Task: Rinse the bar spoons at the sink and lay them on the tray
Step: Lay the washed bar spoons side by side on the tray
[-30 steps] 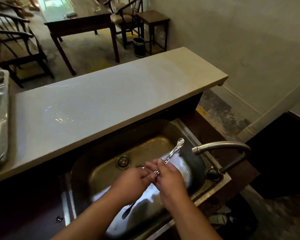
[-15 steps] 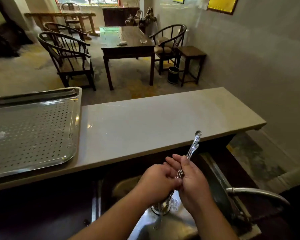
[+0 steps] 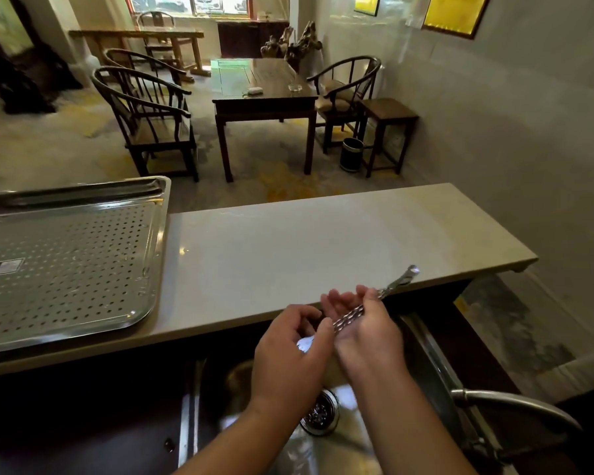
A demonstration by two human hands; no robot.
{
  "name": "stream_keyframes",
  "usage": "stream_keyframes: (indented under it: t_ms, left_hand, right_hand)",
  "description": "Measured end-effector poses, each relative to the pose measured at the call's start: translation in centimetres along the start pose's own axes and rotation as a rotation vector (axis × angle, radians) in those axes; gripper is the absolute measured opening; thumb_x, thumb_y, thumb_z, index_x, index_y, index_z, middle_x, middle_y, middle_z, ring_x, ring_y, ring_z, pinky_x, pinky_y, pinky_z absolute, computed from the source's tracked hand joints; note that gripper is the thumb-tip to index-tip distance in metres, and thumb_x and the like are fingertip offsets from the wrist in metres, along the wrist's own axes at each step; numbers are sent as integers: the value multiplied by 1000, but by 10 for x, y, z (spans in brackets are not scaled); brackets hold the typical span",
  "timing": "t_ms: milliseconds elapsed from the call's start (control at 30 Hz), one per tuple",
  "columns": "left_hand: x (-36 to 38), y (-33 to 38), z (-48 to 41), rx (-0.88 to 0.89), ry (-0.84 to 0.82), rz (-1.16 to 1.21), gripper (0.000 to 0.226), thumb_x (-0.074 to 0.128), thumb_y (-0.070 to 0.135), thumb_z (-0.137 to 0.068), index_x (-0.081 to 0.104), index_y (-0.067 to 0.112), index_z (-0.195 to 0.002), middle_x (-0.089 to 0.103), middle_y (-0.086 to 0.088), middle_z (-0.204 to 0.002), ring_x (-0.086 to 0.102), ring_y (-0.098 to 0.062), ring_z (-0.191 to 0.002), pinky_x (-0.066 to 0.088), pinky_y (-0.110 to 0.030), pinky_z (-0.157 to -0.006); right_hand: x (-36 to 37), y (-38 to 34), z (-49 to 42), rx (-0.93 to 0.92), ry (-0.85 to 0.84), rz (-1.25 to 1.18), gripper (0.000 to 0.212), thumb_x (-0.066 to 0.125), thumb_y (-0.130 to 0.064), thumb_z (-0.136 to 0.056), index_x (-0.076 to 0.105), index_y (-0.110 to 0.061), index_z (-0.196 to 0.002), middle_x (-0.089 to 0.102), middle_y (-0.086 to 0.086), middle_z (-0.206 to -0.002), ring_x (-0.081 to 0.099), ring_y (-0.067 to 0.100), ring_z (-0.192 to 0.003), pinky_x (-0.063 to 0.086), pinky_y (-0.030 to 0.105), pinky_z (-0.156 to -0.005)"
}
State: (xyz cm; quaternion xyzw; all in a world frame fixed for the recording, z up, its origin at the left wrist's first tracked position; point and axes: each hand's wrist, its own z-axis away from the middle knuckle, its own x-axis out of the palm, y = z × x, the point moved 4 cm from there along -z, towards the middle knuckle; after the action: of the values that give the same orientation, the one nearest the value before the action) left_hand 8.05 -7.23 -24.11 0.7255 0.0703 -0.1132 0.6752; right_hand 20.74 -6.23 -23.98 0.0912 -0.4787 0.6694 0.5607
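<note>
A twisted metal bar spoon (image 3: 349, 316) lies slantwise across my two hands, above the sink (image 3: 309, 450). Its handle tip points up and right over the counter edge; its bowl shines between my hands at the lower left. My right hand (image 3: 366, 329) cradles the shaft in its half-open palm, fingers curled around it. My left hand (image 3: 290, 354) grips the bowl end with curled fingers. The perforated steel tray (image 3: 66, 262) sits on the counter at the far left, nothing lying on it.
A pale stone counter (image 3: 323, 248) runs between the tray and the wall. The curved faucet (image 3: 515, 409) arches at the lower right, and the sink drain (image 3: 319, 414) shows below my wrists. Dark chairs and a table stand beyond the counter.
My hands have lifted the spoon out of the sink toward the counter edge, and the spoon has tipped from steep to a flatter slant. The view has risen, bringing the tray into sight.
</note>
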Motion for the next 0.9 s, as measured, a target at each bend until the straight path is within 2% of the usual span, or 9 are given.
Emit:
stream_keyframes:
  t_ms: [67,100,200,300,433,500,567,800,900]
  left_hand:
    - [-3,0,-5,-3,19,-106,21,63,55,-82,62,35,-87,66,11,-72,62,-8,-61,53,-34,-54]
    - [-5,0,-9,-1,-2,-182,21,62,56,-82,60,34,-84,66,15,-73,62,-6,-64,49,-29,-55]
    - [-7,-2,-20,-53,-178,-344,20,70,53,-80,66,34,-79,69,20,-74,63,-1,-67,47,-28,-59]
    - [-2,-4,-26,-182,-378,-333,18,79,44,-78,74,28,-76,73,12,-66,64,-2,-59,53,-30,-63]
    - [2,-3,-27,-300,-459,-152,14,82,26,-82,75,14,-77,73,-4,-67,64,-9,-56,54,-27,-58]
    - [1,-2,-26,-398,-450,13,12,78,20,-85,74,10,-80,69,-18,-71,62,-26,-63,52,-40,-65]
    - [-4,0,-27,-444,-398,117,12,74,17,-89,74,7,-83,65,-24,-73,58,-30,-66,48,-46,-70]
    - [-39,20,-53,-392,-182,64,15,68,21,-93,78,12,-84,73,-8,-68,65,-21,-57,54,-31,-56]
    - [-56,30,-70,-370,-107,71,18,66,17,-95,77,14,-81,77,-10,-74,71,-19,-58,54,-25,-49]
  right_hand:
    - [-2,14,4,34,-55,66,27,39,-30,-113,55,-11,-102,64,15,-68,72,33,-66,60,64,-82]
    - [-5,15,4,22,-80,97,27,38,-29,-113,54,-10,-104,65,14,-63,72,33,-64,61,64,-80]
    - [-11,6,2,26,-126,193,28,38,-25,-113,55,-4,-108,73,15,-69,78,30,-67,65,48,-62]
    - [-11,5,3,67,-163,302,30,40,-23,-113,57,1,-110,81,21,-89,81,34,-86,65,42,-63]
    - [-2,9,7,81,-239,431,31,43,-23,-112,61,2,-111,81,21,-99,81,31,-92,65,34,-65]
    - [6,8,6,85,-269,484,32,45,-25,-111,62,1,-113,82,19,-100,81,29,-90,64,33,-63]
    - [15,9,5,76,-291,529,33,46,-28,-111,63,1,-113,82,17,-98,81,30,-87,64,34,-63]
    - [67,26,-10,116,-375,688,37,45,-34,-111,65,-3,-112,84,10,-93,82,26,-79,63,38,-66]
    - [99,37,-17,150,-439,739,39,41,-34,-112,65,-4,-109,84,10,-91,81,25,-76,62,49,-79]
